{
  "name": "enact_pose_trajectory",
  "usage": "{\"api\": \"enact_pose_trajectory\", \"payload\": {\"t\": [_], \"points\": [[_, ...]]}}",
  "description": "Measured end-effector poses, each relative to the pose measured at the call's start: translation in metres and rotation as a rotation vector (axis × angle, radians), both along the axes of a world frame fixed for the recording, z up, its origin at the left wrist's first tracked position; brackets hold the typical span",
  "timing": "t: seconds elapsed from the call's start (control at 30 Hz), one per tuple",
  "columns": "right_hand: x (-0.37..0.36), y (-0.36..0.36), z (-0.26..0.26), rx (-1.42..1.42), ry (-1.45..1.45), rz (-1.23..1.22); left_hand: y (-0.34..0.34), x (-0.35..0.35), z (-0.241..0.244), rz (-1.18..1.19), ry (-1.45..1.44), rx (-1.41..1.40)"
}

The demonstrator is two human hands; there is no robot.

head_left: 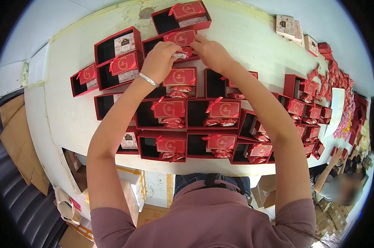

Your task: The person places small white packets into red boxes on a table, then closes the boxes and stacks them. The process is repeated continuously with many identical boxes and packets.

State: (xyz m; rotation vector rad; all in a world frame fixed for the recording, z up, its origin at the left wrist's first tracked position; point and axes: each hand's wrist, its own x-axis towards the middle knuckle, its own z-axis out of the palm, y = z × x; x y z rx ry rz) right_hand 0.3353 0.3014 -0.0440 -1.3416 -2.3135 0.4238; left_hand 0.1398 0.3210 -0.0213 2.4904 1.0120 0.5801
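Both hands are over one open red gift box (149,46) near the top middle of the table. My left hand (163,57), a silver bangle at its wrist, holds a red-and-white wrapped packet (182,54) at the box's front edge. My right hand (204,48) pinches at the packet's right end, its fingertips beside the small red Godiva box (180,37) that lies inside. Several like gift boxes with black insides stand in rows below; many hold a small red Godiva box (169,109) with a ribbon and wrapped packets (172,121).
Gift boxes with pale floral cartons (125,43) stand at the left. Loose red packets (335,77), pale cartons (285,26) and a paper sheet (334,108) lie on the right. Another person (326,179) is at the far right. Flattened cardboard (22,145) lies at the left.
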Motion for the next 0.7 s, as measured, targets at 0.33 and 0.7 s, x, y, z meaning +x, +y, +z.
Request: {"api": "enact_pose_trajectory", "payload": {"t": [0.33,0.7], "points": [[0.006,0.012,-0.006,-0.012,-0.015,0.056,0.013,0.007,0.006,-0.237,0.121,0.049],[0.005,0.002,-0.009,0.058,-0.109,0.123,0.014,0.011,-0.002,-0.171,0.167,-0.033]]}}
